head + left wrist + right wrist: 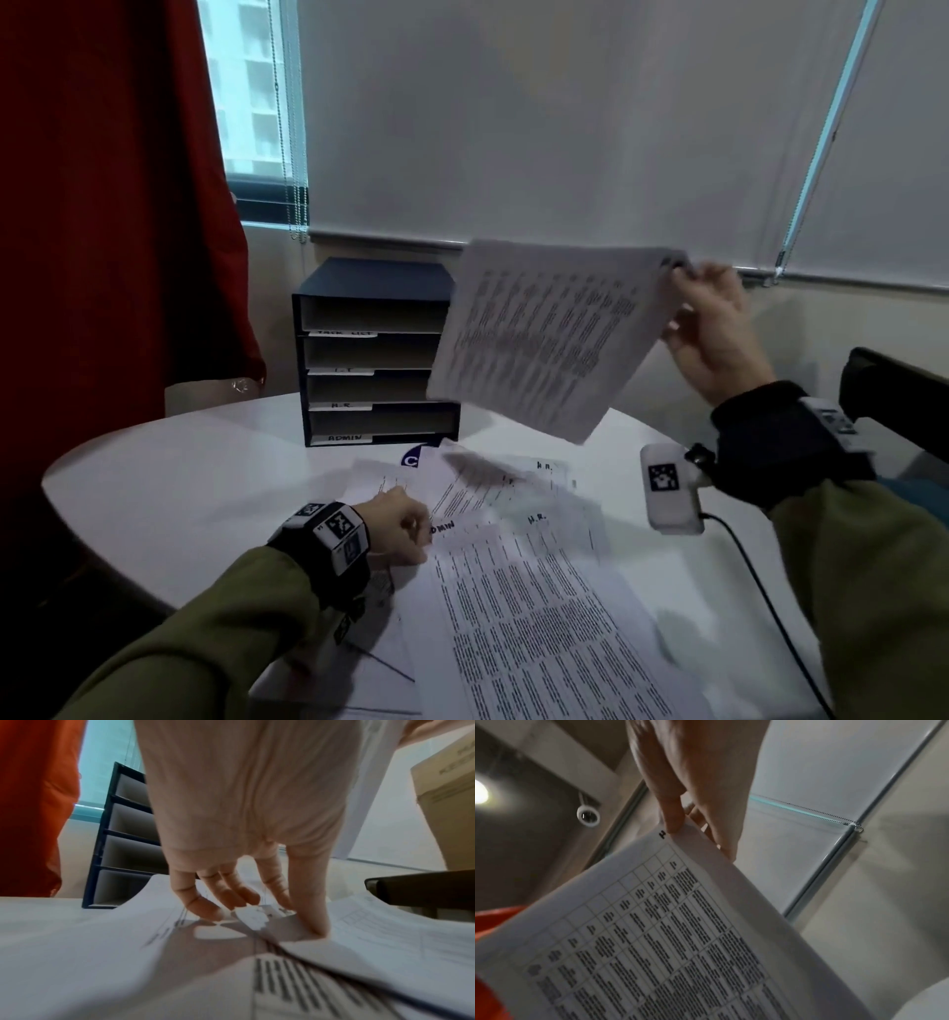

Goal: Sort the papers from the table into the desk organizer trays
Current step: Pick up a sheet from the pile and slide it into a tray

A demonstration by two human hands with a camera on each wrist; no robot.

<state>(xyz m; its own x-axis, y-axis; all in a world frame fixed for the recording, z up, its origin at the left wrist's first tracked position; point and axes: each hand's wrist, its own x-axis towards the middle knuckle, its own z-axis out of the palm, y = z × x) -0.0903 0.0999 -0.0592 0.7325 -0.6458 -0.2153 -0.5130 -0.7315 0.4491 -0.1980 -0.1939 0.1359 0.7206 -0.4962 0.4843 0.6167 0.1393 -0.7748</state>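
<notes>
So the right hand (719,329) has one printed sheet (544,334) up in the air, thumb and fingers (672,815) pinching its top corner, right where a handwritten label sits (can't read it from here). The sheet hangs tilted, long axis running from the pinched corner at upper right down toward the lower left, printed table side facing the person. Its low edge hovers above the worktop (179,473), in front of the right side of the organizer (375,354) without touching it.

The organizer is a dark box with four stacked slots, openings facing the person, standing at the back of the round white worktop. Labels from the second slot down read I.T, H.R. and ADMIN; the top one is too blurry to be sure of.

The left hand (398,527) is down on the loose pile of papers (513,565), fingertips (210,910) curled and pressing on the sheets, thumb pushing into a raised fold of paper. That pile is spread out just in front of the organizer, long sides mostly running away from the person, some marked H.R. and ADMIN.

A red curtain (102,205) hangs at the left.
</notes>
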